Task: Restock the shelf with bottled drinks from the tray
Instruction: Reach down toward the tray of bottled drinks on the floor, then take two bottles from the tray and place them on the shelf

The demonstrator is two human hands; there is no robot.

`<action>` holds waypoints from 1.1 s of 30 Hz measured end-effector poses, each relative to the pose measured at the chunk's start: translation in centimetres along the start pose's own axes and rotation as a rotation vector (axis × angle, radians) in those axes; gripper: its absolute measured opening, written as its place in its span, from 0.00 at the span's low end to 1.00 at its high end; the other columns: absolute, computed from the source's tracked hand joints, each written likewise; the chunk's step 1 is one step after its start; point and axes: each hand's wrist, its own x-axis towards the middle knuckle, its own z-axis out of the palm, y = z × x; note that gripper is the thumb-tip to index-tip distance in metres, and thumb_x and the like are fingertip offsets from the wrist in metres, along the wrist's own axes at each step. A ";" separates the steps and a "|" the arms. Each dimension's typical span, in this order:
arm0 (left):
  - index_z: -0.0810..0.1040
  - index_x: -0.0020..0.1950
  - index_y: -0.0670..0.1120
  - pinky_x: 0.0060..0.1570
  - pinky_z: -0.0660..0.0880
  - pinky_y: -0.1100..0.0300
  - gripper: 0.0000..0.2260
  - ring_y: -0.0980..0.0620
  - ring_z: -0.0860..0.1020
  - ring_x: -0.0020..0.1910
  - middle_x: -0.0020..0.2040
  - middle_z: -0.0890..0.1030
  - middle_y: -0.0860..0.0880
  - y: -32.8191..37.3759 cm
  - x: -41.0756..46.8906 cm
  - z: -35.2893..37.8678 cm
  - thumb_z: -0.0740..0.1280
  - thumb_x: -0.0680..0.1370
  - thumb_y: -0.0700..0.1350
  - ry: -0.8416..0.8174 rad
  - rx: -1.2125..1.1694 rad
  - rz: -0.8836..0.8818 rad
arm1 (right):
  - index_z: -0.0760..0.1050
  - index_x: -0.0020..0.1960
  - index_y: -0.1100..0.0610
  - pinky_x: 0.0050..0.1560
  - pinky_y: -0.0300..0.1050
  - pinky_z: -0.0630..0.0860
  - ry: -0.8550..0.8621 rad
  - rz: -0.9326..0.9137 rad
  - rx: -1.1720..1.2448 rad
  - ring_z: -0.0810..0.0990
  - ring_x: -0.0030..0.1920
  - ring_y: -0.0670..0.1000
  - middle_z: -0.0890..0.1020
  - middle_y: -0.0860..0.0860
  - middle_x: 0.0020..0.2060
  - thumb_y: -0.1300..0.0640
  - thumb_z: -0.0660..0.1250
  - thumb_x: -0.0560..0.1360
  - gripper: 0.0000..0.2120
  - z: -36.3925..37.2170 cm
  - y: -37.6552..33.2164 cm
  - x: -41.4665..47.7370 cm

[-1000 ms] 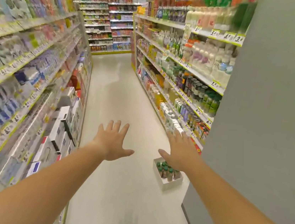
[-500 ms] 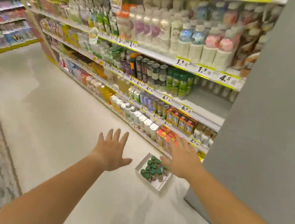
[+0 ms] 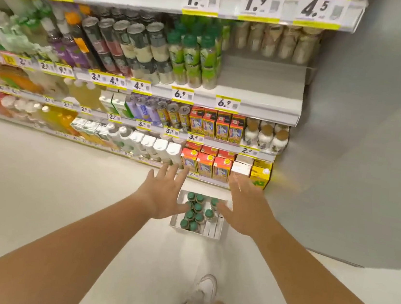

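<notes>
A white tray (image 3: 212, 230) sits on the floor against the shelf's foot, holding several small bottles with green caps (image 3: 197, 213). My left hand (image 3: 163, 195) hovers over the tray's left side, fingers spread, holding nothing. My right hand (image 3: 244, 207) hovers over its right side, also spread and empty. On the shelf (image 3: 258, 101) a row of green-capped bottles (image 3: 193, 57) stands beside a bare stretch at the right, above price tags reading 6.9.
A grey pillar (image 3: 368, 134) bounds the shelf on the right. Lower shelves carry orange cartons (image 3: 205, 165), cans and white bottles. My white shoe (image 3: 202, 296) stands on the pale floor just behind the tray.
The view has swung right from the aisle and down onto the shelf and tray. Both hands stay spread and now frame the tray, which lies closer and directly ahead.
</notes>
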 end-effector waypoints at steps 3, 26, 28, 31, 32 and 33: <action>0.41 0.80 0.48 0.72 0.58 0.39 0.43 0.40 0.52 0.78 0.80 0.51 0.42 -2.0 3.6 4.2 0.55 0.74 0.70 -0.019 0.010 0.060 | 0.44 0.81 0.54 0.78 0.58 0.52 -0.070 0.072 0.063 0.49 0.80 0.59 0.50 0.59 0.81 0.36 0.52 0.80 0.38 4.3 0.0 2.6; 0.58 0.78 0.43 0.70 0.64 0.55 0.35 0.46 0.67 0.71 0.73 0.66 0.43 -6.9 30.6 49.1 0.69 0.76 0.49 -0.209 -0.845 0.023 | 0.49 0.81 0.50 0.77 0.50 0.60 -0.111 0.384 0.448 0.56 0.78 0.48 0.60 0.47 0.78 0.41 0.60 0.79 0.36 46.3 4.3 19.8; 0.62 0.75 0.40 0.64 0.67 0.58 0.33 0.48 0.70 0.64 0.71 0.69 0.42 -6.4 32.1 52.3 0.71 0.75 0.48 -0.227 -0.892 -0.029 | 0.51 0.80 0.50 0.74 0.53 0.65 -0.138 0.429 0.527 0.63 0.75 0.50 0.65 0.49 0.77 0.45 0.63 0.78 0.35 49.2 5.3 20.7; 0.71 0.66 0.43 0.49 0.71 0.69 0.23 0.56 0.72 0.51 0.55 0.75 0.52 -5.3 33.8 55.7 0.73 0.73 0.43 -0.168 -0.972 -0.032 | 0.55 0.78 0.47 0.70 0.51 0.70 -0.134 0.478 0.637 0.73 0.69 0.50 0.73 0.47 0.71 0.52 0.67 0.76 0.34 52.9 6.2 21.5; 0.74 0.61 0.48 0.43 0.70 0.76 0.19 0.59 0.74 0.48 0.51 0.76 0.57 -4.9 34.2 56.5 0.73 0.72 0.41 -0.138 -0.993 -0.024 | 0.58 0.76 0.42 0.67 0.45 0.73 -0.111 0.482 0.679 0.75 0.65 0.46 0.76 0.43 0.67 0.54 0.68 0.75 0.34 53.8 6.3 21.6; 0.74 0.55 0.53 0.39 0.69 0.78 0.17 0.63 0.76 0.45 0.48 0.76 0.61 -4.5 34.6 57.1 0.72 0.71 0.38 -0.114 -1.012 -0.009 | 0.60 0.71 0.32 0.61 0.35 0.74 -0.078 0.475 0.724 0.77 0.61 0.40 0.78 0.35 0.61 0.55 0.69 0.73 0.34 54.4 6.2 21.8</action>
